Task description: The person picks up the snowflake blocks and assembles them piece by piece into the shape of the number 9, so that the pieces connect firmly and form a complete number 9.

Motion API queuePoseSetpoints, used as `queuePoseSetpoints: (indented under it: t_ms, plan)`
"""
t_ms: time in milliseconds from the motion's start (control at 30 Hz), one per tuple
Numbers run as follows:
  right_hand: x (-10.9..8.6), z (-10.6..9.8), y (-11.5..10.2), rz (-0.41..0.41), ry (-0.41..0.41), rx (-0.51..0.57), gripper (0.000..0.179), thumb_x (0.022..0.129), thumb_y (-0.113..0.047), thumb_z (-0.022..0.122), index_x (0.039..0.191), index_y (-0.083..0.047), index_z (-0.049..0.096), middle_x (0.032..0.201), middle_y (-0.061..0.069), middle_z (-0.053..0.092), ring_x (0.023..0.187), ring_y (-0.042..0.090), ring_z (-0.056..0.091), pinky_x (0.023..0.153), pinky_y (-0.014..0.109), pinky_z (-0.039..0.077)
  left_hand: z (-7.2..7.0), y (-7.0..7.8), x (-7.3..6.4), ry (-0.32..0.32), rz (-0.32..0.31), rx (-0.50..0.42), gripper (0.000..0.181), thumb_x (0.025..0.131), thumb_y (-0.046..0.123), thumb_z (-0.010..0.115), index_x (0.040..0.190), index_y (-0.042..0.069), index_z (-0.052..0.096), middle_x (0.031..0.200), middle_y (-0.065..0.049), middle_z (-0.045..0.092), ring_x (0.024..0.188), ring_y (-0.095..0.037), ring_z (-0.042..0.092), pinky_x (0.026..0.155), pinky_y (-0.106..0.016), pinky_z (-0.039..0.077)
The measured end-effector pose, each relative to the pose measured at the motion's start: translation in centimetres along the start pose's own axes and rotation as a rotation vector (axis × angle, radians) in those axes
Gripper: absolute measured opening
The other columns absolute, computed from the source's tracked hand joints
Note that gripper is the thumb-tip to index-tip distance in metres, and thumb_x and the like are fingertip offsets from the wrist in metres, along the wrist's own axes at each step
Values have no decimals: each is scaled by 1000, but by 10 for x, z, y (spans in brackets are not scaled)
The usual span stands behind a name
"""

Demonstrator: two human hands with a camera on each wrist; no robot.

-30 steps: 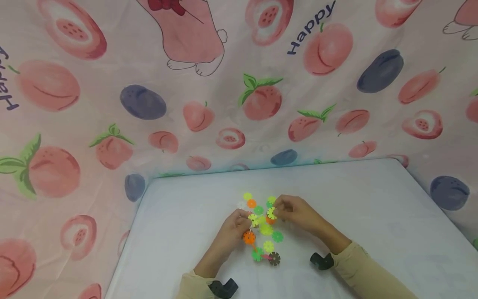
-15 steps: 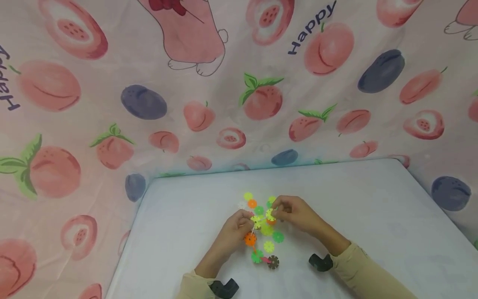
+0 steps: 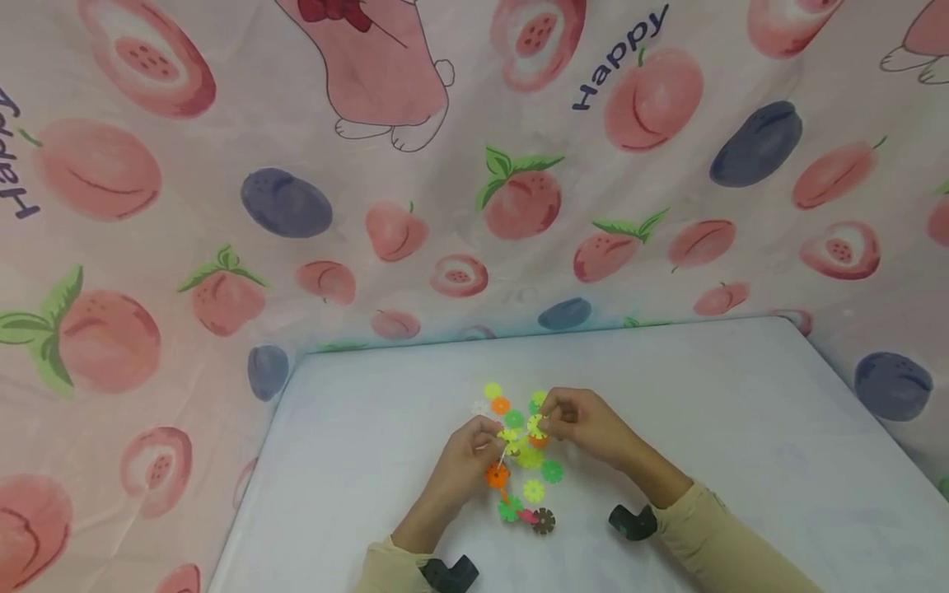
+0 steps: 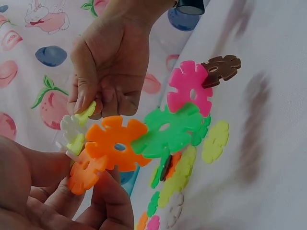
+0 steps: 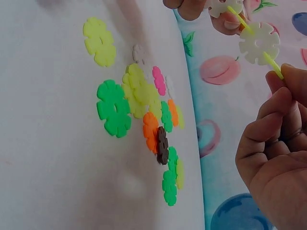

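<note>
A chain of slotted flower-shaped plastic discs hangs between the two hands over the table. In the left wrist view it runs from a brown disc point(image 4: 225, 68) through a pink disc point(image 4: 184, 86), a green disc point(image 4: 168, 132) and a large orange disc point(image 4: 108, 143) to a smaller orange disc point(image 4: 86, 173). My left hand point(image 3: 467, 457) grips the chain near the smaller orange disc. Above it, a white disc point(image 5: 263, 43) joins the chain to a yellow disc point(image 4: 86, 113), seen edge-on in the right wrist view. My right hand point(image 3: 589, 422) pinches that yellow disc between thumb and finger.
Loose discs lie on the white table point(image 3: 667, 379) below the hands, among them a green disc point(image 5: 114, 109), a yellow disc point(image 5: 100, 42), an orange disc point(image 5: 150, 132) and a dark brown disc point(image 5: 163, 146). Fruit-printed cloth point(image 3: 400, 272) hangs behind the table.
The chain's lower end has swung slightly down. The disc in my right hand has shifted a little left, closer to my left hand; both hands keep their hold.
</note>
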State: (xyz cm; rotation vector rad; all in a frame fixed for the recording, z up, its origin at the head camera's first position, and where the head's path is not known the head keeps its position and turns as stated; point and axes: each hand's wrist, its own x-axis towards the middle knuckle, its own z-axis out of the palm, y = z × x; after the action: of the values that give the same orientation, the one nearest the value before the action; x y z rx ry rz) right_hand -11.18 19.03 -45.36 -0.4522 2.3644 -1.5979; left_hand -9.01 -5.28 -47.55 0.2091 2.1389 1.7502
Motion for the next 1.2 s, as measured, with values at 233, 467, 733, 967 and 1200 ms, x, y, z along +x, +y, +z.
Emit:
queuePoseSetpoints:
  t_ms: [233, 467, 733, 967, 1200]
  plan:
    - [0, -2, 2, -28, -13, 20, 9, 95, -9, 69, 96, 0, 66, 82, 20, 65, 74, 16, 58, 70, 37, 54, 2, 3, 0, -7, 7, 3, 13, 102, 16, 59, 113, 9, 60, 101, -23, 70, 74, -14, 58, 61, -23, 45]
    - [-1, 2, 0, 5, -4, 30, 8, 96, -15, 70, 94, -7, 66, 85, 21, 65, 76, 19, 59, 72, 39, 53, 2, 7, -3, -9, -12, 1, 18, 102, 18, 59, 116, 7, 59, 100, -18, 69, 71, -14, 56, 59, -24, 42]
    - [-1, 5, 2, 44, 37, 47, 14, 94, -20, 73, 94, -6, 68, 85, 20, 66, 77, 24, 60, 70, 39, 54, 3, 6, -5, -90, -25, -7, 21, 101, 17, 59, 121, 9, 60, 104, -7, 74, 77, -14, 57, 67, -27, 44]
    - [-1, 4, 7, 53, 26, 59, 17, 94, -24, 74, 96, -8, 69, 85, 20, 66, 77, 30, 60, 66, 37, 51, 3, 6, -5, -96, -28, -3, 18, 101, 16, 57, 118, 11, 61, 101, -7, 72, 77, -15, 58, 67, -28, 44]
    - [-3, -4, 15, 40, -6, 43, 20, 97, -27, 70, 100, -7, 71, 94, 15, 72, 86, 38, 64, 73, 42, 54, 2, 10, -9, -72, -31, -7, 22, 102, 14, 55, 123, 9, 58, 106, -11, 71, 83, -17, 61, 74, -31, 52]
